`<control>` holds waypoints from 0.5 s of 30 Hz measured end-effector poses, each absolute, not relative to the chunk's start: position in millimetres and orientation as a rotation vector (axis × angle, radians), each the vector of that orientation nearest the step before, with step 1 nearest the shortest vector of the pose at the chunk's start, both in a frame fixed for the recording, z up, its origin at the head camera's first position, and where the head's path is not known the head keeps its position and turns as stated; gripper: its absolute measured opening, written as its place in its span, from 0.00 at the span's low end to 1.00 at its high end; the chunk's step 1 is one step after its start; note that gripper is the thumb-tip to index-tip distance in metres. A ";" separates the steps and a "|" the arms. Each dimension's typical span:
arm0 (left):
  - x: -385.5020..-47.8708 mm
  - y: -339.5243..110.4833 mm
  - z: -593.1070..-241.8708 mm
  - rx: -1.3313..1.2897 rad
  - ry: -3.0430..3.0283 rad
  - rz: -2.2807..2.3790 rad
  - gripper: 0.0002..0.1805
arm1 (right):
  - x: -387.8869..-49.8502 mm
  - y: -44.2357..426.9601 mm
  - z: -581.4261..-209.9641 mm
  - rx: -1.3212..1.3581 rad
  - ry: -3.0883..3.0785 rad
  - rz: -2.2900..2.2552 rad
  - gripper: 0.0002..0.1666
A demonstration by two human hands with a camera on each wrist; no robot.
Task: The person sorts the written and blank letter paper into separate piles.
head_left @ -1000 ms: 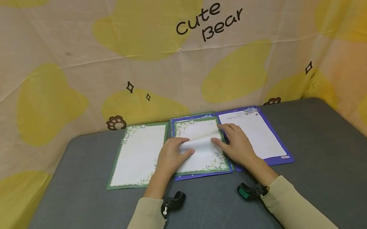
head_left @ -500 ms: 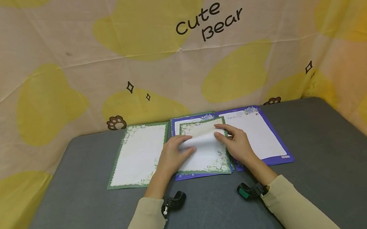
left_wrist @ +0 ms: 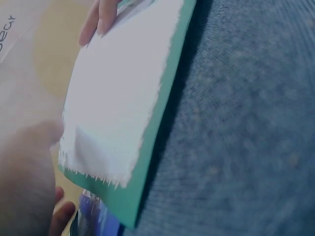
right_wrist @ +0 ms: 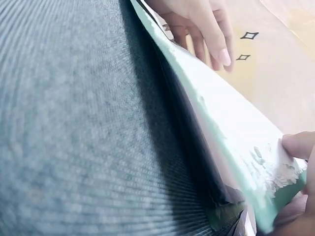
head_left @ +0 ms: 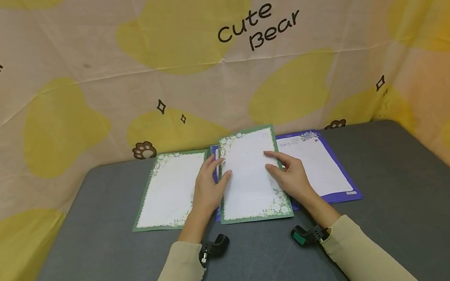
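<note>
A white sheet with a green flowered border is raised over the middle papers in the head view, its upper end overlapping the backdrop. My right hand pinches its right edge; the right wrist view shows the thumb on its face and fingers beneath. Beside the left edge is my left hand, fingers loosely spread. In the right wrist view those left fingers hang by the sheet without curling round it; whether they touch it is unclear.
Another green-bordered sheet lies to the left, and a blue-bordered lined sheet to the right. Blue-bordered paper shows under the raised sheet. The grey table meets a patterned cloth behind.
The middle green-bordered sheet was bent across its middle; it now stands straighter, its top higher and its lower edge nearer me. My left hand has let go and spread its fingers.
</note>
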State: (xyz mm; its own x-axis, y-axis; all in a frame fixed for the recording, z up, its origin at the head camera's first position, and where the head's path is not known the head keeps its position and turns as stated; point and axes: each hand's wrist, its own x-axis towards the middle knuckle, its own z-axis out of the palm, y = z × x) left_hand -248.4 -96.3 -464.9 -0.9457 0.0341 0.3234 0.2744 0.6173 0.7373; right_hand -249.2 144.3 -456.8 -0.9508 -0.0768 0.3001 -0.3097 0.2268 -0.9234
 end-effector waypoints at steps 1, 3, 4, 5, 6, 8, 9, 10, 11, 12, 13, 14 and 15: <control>-248.5 -96.2 -465.0 -0.196 -2.551 -1.272 0.25 | -249.0 144.5 -456.6 0.366 -2.296 1.816 0.24; -248.3 -96.2 -464.8 -0.115 -2.514 -1.328 0.25 | -249.0 144.6 -456.2 0.354 -2.281 1.833 0.24; -248.1 -95.9 -464.4 -0.086 -2.489 -1.362 0.24 | -249.2 144.8 -456.1 0.344 -2.273 1.847 0.24; -247.8 -95.7 -464.3 -0.067 -2.471 -1.401 0.24 | -249.3 144.9 -456.1 0.334 -2.271 1.853 0.24; -247.6 -95.5 -464.3 -0.053 -2.453 -1.432 0.24 | -249.4 144.9 -456.2 0.323 -2.264 1.865 0.24; -247.5 -95.2 -464.1 -0.071 -2.420 -1.485 0.23 | -249.8 145.0 -456.5 0.304 -2.251 1.893 0.25; -247.3 -95.0 -463.8 -0.093 -2.402 -1.514 0.23 | -249.7 145.0 -456.6 0.299 -2.245 1.907 0.25; -247.3 -94.8 -463.8 -0.115 -2.386 -1.540 0.22 | -249.9 145.0 -457.1 0.293 -2.239 1.916 0.25; -247.2 -94.6 -463.7 -0.139 -2.372 -1.558 0.21 | -249.8 145.0 -457.3 0.294 -2.231 1.928 0.25; -247.0 -94.5 -463.3 -0.162 -2.357 -1.565 0.20 | -249.6 144.8 -457.4 0.297 -2.226 1.936 0.25; -246.8 -94.5 -463.0 -0.184 -2.343 -1.568 0.18 | -249.6 144.7 -457.6 0.303 -2.224 1.939 0.25; -246.5 -94.5 -462.7 -0.205 -2.329 -1.568 0.17 | -249.6 144.6 -457.7 0.312 -2.224 1.939 0.25; -246.0 -94.4 -462.1 -0.224 -2.317 -1.566 0.15 | -249.6 144.4 -457.5 0.324 -2.225 1.941 0.25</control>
State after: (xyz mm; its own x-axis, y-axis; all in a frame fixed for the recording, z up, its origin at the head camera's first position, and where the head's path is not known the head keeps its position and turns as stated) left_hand -246.0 -94.4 -462.1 -0.9317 -0.0560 0.3589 0.3122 0.3819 0.8699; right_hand -249.6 144.4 -457.5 -0.9618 -0.0507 0.2690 -0.2734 0.1290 -0.9532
